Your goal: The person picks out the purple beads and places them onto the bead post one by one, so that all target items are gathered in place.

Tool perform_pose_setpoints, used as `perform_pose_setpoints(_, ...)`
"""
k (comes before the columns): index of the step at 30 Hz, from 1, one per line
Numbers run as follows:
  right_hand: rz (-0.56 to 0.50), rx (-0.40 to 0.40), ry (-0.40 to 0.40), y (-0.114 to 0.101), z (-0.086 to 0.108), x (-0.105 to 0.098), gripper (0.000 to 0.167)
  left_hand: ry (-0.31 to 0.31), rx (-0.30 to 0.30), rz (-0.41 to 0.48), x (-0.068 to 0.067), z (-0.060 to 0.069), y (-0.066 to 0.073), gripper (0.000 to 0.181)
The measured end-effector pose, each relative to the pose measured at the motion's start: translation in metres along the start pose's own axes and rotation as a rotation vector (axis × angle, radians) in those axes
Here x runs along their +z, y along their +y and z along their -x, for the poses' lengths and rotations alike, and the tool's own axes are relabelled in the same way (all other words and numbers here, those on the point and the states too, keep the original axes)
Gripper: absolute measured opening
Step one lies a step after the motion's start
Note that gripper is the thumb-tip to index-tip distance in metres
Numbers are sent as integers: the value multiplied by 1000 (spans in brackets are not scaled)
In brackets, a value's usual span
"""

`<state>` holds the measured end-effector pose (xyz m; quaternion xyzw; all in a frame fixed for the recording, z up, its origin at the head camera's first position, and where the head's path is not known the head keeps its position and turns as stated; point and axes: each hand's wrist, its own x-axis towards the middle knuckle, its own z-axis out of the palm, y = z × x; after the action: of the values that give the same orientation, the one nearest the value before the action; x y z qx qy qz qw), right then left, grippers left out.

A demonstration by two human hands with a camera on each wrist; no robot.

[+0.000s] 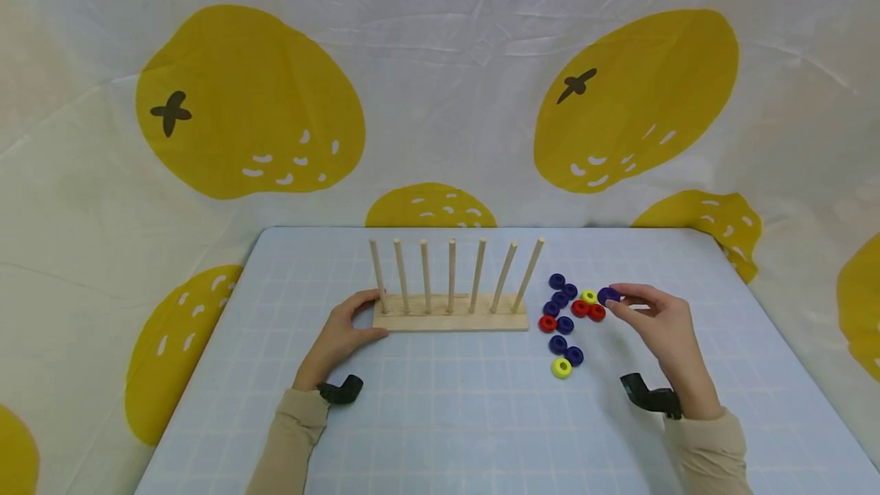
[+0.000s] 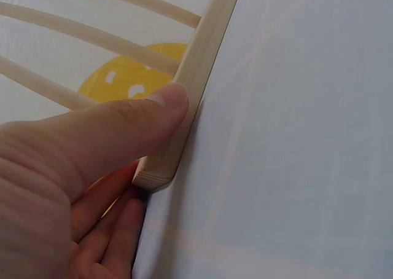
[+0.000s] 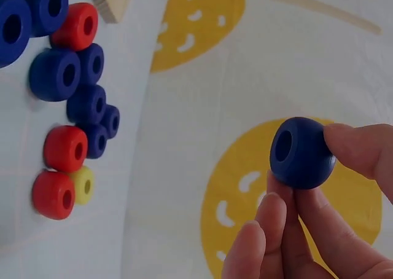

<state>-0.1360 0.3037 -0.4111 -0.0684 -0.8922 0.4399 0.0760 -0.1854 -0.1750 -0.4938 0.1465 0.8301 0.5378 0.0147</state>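
Pinching a blue bead (image 3: 307,156), bracing the wooden peg rack (image 1: 450,323)

And the R hand (image 1: 656,319) had it: thumb one side, fingertips opp., gap closed down to bead width, no more. Its hole sat uncovered in the R wrist view, prob. why the grip took only the outer wall. Position? Just R of the loose beads (image 1: 564,325), well apart from the rack.

Over to the L hand (image 1: 337,331), curled round the rack's L end, thumb against the front edge, likely so it wouldn't skid. All 7 pegs (image 1: 451,273) stood bare. Loose beads, blue, red + yellow, lay bunched on the grid-patterned cloth (image 1: 447,418) between rack and R hand, some touching; prob. there for easy reach.
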Motion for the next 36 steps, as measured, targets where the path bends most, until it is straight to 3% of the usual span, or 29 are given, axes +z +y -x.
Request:
perform_pose_setpoints(5,-13,-19,9,-13,0,-2,45,-6,-11,-8,0,0,-1,64)
perform_pose_setpoints(12,-33,-54,11,-31,-2,-4,44,12,-3,-1,6,-8,-38,69)
perform_pose_setpoints(17,-35,-85,22,-43,-4,-4,41,5,5,10,5,-10,-46,69)
perform_pose_setpoints(31,-104,-221,51,-75,-9,-1,35,20,5,-3,6,-10,-44,69)
perform_pose_setpoints(36,-127,-268,55,-86,-11,1,33,10,10,-33,3,-4,-20,67)
